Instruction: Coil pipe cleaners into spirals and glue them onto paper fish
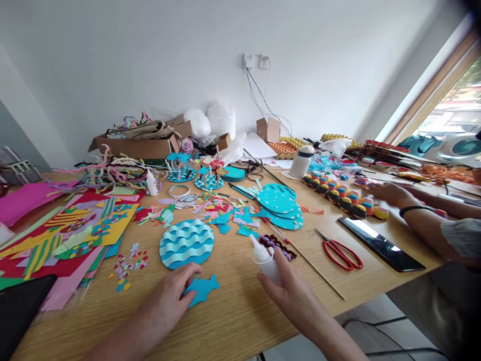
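Note:
My left hand (176, 288) is on the wooden table (233, 306), its thumb and fingers closed on the left end of a blue paper fish (204, 289). Wrapped in the fingers of my right hand (282, 281) is a white glue bottle (266, 263), its nozzle pointing up and to the left. Just beyond my left hand lies a blue paper oval (187, 243) with pale wavy strips. Brown and purple twisted pipe cleaners (278, 246) are behind the bottle.
Red scissors (342, 254), a wooden stick (311, 260) and a black phone (381, 244) lie to the right. Coloured paper sheets (75, 235) cover the left. Paper scraps and blue discs (278, 200) are farther back. Another person's arms (421, 205) reach in at right.

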`<action>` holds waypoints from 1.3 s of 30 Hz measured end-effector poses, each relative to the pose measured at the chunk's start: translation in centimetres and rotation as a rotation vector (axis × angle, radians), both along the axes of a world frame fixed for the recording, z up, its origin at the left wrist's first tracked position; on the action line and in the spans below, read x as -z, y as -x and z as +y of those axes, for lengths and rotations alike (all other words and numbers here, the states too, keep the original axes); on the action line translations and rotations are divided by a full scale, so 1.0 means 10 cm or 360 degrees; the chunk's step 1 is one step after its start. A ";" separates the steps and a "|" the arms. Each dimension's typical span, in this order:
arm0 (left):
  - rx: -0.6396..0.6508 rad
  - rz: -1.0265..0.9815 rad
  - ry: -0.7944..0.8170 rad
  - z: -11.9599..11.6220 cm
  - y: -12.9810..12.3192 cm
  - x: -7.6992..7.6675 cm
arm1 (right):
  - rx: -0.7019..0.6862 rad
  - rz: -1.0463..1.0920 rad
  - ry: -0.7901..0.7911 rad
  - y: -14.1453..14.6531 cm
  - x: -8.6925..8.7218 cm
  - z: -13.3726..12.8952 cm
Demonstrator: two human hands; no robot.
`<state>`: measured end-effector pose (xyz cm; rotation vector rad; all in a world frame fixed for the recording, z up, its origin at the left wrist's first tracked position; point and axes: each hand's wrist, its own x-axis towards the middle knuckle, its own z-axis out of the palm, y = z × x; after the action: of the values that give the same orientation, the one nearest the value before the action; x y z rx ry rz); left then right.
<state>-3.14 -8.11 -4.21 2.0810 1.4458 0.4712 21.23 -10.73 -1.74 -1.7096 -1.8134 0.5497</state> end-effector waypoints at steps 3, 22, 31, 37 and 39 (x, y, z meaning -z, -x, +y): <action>0.0020 -0.0078 -0.0058 -0.01 0.00 0.01 | -0.0026 0.0078 -0.0003 0.01 0.02 0.00; 0.0139 0.0078 -0.0027 -0.02 -0.05 0.00 | -0.0163 0.0743 0.0163 0.03 0.04 -0.15; 0.0133 -0.0066 0.0009 -0.12 -0.03 -0.10 | 0.0094 0.2288 0.0341 0.18 0.23 -0.01; -0.0207 -0.1281 0.0545 -0.03 -0.27 -0.17 | -0.0034 0.2710 0.0580 0.49 0.15 -0.04; -0.0160 -0.1494 0.0591 -0.04 -0.38 -0.22 | -0.0081 0.2761 0.0710 0.62 0.13 -0.05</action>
<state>0.62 -8.51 -2.04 1.2063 0.9547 0.9669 15.07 -11.27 -3.07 -0.6725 -0.4218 1.7674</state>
